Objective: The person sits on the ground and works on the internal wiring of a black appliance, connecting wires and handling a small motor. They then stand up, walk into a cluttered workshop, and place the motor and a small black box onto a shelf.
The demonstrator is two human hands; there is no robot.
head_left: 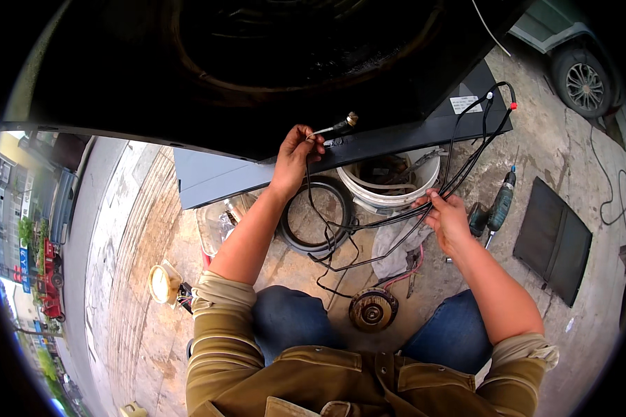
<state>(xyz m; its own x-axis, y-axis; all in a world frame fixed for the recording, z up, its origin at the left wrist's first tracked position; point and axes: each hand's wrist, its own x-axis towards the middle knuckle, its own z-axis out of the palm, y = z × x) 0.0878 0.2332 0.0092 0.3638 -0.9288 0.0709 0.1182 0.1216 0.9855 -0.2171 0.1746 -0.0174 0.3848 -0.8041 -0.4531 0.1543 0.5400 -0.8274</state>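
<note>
My left hand (pixel 299 149) is closed on a thin cable near its end fitting (pixel 344 124), just in front of the large dark metal housing (pixel 118 83). My right hand (pixel 439 215) grips a loop of several black cables (pixel 452 181), which carries a white tag (pixel 490 95) and a red one (pixel 513 105). Below the housing's grey-black ledge (pixel 215 181) stands a white bucket (pixel 389 207) holding tools and hoses. A black ring (pixel 291 236) lies beside it, with cables trailing over it. A grey rag (pixel 389 250) and a round motor part (pixel 373 311) lie on the ground between my knees.
A drill (pixel 501 201) stands right of the bucket, near a flat black panel (pixel 549 243). A small tub (pixel 161 283) and a plastic container (pixel 212 229) are at left. A vehicle wheel (pixel 583 83) is top right. A road (pixel 97 229) runs along the far left.
</note>
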